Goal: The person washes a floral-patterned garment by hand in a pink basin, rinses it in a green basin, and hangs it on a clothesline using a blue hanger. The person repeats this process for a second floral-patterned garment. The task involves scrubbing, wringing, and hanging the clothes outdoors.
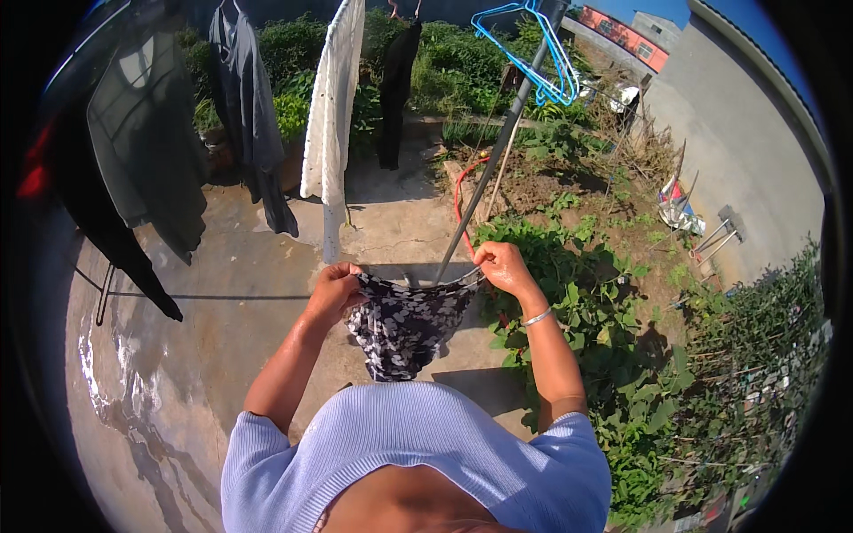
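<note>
A pair of dark underpants (404, 324) with a pale floral print hangs spread out in front of me. Its waistband is stretched between my two hands. My left hand (336, 289) pinches the left end of the waistband. At the other end, my right hand (502, 266) grips the band with curled fingers, a silver bangle (538, 317) on that wrist. The lower part of the underpants dangles free above the concrete. Behind the cloth, a slanting grey metal pole (498, 155) comes down past my right hand.
Blue hangers (542, 53) hang by the pole's top. At the left hang a white dotted cloth (333, 115), a grey garment (249, 107), a dark green top (147, 133) and black trousers (107, 213). A red hose (460, 195) and leafy plants (569, 302) lie to the right, before a grey wall (737, 133).
</note>
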`<state>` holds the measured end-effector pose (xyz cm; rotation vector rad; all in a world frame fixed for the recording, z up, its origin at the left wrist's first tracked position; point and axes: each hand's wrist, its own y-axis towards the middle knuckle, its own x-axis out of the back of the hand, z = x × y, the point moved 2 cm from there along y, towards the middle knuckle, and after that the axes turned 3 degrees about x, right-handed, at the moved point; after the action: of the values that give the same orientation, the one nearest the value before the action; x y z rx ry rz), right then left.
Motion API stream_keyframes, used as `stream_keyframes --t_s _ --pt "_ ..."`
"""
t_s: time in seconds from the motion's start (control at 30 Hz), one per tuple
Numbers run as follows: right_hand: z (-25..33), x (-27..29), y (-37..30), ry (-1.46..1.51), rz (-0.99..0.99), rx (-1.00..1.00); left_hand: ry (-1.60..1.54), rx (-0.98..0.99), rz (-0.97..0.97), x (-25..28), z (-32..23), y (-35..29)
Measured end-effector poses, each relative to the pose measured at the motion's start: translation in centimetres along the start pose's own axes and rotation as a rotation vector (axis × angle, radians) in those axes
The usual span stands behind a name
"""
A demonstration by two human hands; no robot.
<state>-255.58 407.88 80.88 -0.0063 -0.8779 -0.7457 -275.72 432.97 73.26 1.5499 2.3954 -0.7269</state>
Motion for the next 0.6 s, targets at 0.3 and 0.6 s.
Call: stream_keyframes --t_s 0.3,0.6 --pt "14.5 13.7 10.4 -0.558 -0.655 0.479 -0.577 0.086 -0.034 -3.5 0.3 1.4" --pt "12.3 21.5 21.8 -1.282 -0.601 0.012 -0.671 0.009 -0.2 0.3 2.0 3.4"
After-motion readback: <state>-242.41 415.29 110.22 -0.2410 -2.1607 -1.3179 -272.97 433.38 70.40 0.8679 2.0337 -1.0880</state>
